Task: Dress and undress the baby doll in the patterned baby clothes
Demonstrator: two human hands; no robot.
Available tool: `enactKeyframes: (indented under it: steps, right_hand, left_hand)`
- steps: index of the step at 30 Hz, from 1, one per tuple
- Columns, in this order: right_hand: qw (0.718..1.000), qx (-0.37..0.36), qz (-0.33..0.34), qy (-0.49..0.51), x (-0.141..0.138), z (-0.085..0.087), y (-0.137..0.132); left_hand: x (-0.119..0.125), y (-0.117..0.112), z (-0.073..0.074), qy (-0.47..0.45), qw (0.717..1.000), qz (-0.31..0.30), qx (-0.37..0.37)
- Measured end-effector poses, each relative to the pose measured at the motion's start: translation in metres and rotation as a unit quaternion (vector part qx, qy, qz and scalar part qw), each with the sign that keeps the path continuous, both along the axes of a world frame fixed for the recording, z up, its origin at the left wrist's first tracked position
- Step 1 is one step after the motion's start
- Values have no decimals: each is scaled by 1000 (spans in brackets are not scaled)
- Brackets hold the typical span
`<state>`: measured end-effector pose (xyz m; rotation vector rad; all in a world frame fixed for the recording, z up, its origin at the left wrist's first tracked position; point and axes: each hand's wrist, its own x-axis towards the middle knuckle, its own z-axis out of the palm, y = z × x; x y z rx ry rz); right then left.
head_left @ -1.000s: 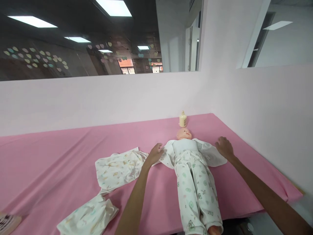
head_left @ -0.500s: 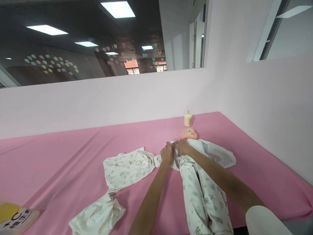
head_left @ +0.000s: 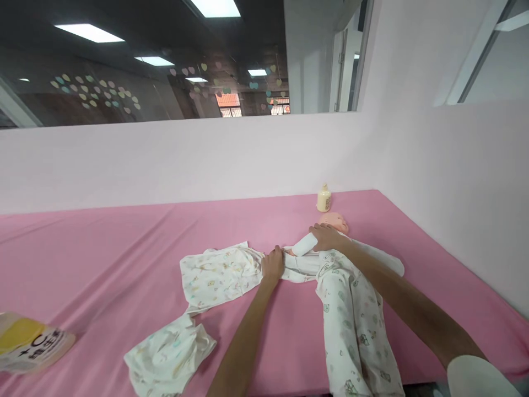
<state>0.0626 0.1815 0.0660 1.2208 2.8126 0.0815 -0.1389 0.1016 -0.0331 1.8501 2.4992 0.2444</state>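
1. At the far left, a yellow-and-white container [head_left: 33,342] is seen tilted and cut off by the edge of view, well apart from both hands.
2. Two printed pieces of baby clothing are spread on the pink-covered worktop [head_left: 124,275]: a flatter top [head_left: 219,277] and, below it, a crumpled piece [head_left: 169,353].
3. The left hand [head_left: 273,263] has been moved outward, away from the right hand, to just beside the flatter top. Its grip looks closed on the end of a white cloth [head_left: 303,273], which is drawn out sideways.
4. Between the hands, the doll's white-sleeved arm [head_left: 306,244] is now exposed, and appears to be laid over the cloth rather than inside it; the arm and the outer layer are thus judged to be parted.
5. The right hand [head_left: 328,237] is placed over the doll's chest and shoulder; whether anything is gripped cannot be told.
6. The doll [head_left: 336,270] is laid on its back at the right, its head [head_left: 335,221] near a pump bottle [head_left: 324,198], its legs covered by leaf-and-animal-patterned trousers [head_left: 351,325].
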Motion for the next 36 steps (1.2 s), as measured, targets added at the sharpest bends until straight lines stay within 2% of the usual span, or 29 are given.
enactKeyframes:
  steps: [3, 7, 10, 13, 18, 28, 36]
  right_hand:
    - [999, 30, 9, -22, -18, -7, -11]
    - [996, 35, 72, -46, -54, -18, -30]
    - [992, 28, 107, -55, -68, -22, -37]
    - [991, 37, 114, -55, -65, -20, -34]
    - [993, 72, 84, -50, -52, -13, -30]
    - [992, 124, 17, 21, -55, -7, -30]
    - [993, 81, 53, 70, -82, -27, -45]
  left_hand:
    - [0, 1, -1, -10, 1000, -1, 0]
    - [0, -1, 0, -17, 1000, -2, 9]
    - [-2, -3, 0, -24, 1000, -5, 14]
    - [-5, -2, -1, -33, 999, -6, 18]
    - [-7, 1, -4, -59, 998, -6, 20]
    - [-13, 4, -4, -114, 993, -3, 44]
    - [-20, 8, -5, -186, 981, 1, 54]
